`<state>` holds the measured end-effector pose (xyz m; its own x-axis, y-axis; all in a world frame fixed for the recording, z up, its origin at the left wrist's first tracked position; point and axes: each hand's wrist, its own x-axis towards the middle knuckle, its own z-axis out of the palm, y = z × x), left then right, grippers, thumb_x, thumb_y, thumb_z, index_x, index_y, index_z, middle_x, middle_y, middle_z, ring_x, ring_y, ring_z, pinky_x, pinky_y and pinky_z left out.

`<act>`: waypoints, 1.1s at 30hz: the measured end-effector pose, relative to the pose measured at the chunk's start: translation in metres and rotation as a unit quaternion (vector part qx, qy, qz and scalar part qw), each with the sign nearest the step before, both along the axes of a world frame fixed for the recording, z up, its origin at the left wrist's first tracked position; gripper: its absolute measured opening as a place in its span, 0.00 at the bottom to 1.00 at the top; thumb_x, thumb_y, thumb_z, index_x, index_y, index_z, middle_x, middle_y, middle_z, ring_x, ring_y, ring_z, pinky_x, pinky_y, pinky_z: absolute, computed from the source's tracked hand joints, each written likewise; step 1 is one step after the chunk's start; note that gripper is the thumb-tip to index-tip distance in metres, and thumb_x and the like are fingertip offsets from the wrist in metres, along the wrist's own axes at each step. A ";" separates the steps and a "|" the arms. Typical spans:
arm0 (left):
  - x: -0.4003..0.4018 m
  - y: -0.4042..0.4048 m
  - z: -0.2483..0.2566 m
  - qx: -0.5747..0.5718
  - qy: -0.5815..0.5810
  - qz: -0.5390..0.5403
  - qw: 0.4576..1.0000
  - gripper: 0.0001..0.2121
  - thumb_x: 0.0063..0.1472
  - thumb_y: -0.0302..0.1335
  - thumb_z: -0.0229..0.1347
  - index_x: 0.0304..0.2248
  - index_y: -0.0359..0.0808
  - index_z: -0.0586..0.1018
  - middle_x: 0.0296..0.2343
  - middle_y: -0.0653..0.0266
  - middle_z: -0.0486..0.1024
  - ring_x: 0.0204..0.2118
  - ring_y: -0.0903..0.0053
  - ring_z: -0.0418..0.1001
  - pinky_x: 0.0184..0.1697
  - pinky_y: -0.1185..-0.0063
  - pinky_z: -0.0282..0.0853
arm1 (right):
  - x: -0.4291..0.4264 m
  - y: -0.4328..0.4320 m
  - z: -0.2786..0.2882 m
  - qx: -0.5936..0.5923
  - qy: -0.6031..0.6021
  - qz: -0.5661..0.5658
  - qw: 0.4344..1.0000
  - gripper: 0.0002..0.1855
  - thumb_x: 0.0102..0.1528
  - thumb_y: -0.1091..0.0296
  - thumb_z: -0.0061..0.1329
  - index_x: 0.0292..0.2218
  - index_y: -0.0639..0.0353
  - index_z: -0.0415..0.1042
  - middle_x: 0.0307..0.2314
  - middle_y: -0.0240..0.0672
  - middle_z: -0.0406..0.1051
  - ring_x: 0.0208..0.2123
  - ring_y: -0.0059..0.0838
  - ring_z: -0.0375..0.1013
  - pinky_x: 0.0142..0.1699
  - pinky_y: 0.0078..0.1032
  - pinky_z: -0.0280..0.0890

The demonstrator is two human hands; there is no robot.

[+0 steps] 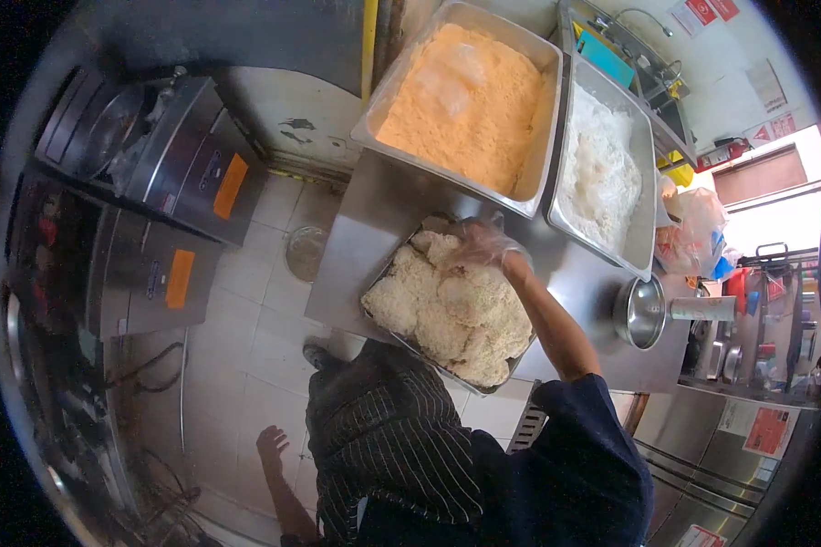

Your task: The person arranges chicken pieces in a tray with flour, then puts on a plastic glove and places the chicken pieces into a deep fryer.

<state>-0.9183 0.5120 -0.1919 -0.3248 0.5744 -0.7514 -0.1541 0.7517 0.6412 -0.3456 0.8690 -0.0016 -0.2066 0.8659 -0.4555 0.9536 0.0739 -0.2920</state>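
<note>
My right hand (479, 245), in a clear plastic glove, reaches onto the far end of a metal tray (400, 338) heaped with pale, crumb-coated food pieces (445, 308). Its fingers touch the upper pieces; whether they grip one is hidden by the glove and blur. Hanging low at my side, my left hand (271, 441) is bare and holds nothing, its fingers apart above the tiled floor. The tray lies at the near edge of a steel table (362, 198), right in front of my striped apron (397, 437).
Beyond the tray stand a deep pan of orange powder (479, 116) with a clear plastic bag on it, and a pan of white flour (598, 171). A steel bowl (640, 313) sits to the right. Steel kitchen units (171, 239) line the left; a round container (306, 253) is below the table.
</note>
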 end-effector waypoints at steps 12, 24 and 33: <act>-0.001 0.030 0.010 0.032 0.021 -0.031 0.999 0.18 0.54 0.39 0.51 0.40 0.36 0.70 0.31 0.61 0.72 0.31 0.72 0.71 0.31 0.74 0.70 | 0.022 -0.012 0.044 -0.064 0.079 -0.020 0.995 0.24 0.45 0.56 0.49 0.41 0.59 0.67 0.31 0.45 0.69 0.35 0.36 0.69 0.40 0.28 0.62; -0.006 0.045 0.006 0.012 -0.008 -0.061 0.998 0.21 0.51 0.43 0.54 0.41 0.39 0.69 0.33 0.62 0.71 0.34 0.69 0.71 0.34 0.72 0.70 | 0.063 -0.037 -0.039 -0.189 -0.016 -0.132 0.973 0.40 0.38 0.48 0.56 0.49 0.59 0.60 0.43 0.46 0.64 0.46 0.43 0.63 0.52 0.34 0.57; 0.015 0.053 0.028 0.046 0.002 -0.068 0.997 0.15 0.53 0.35 0.50 0.39 0.37 0.70 0.31 0.64 0.71 0.33 0.73 0.71 0.33 0.73 0.69 | 0.045 -0.071 0.005 -0.069 0.122 -0.230 0.963 0.36 0.32 0.62 0.60 0.46 0.57 0.65 0.36 0.40 0.70 0.40 0.32 0.67 0.46 0.27 0.62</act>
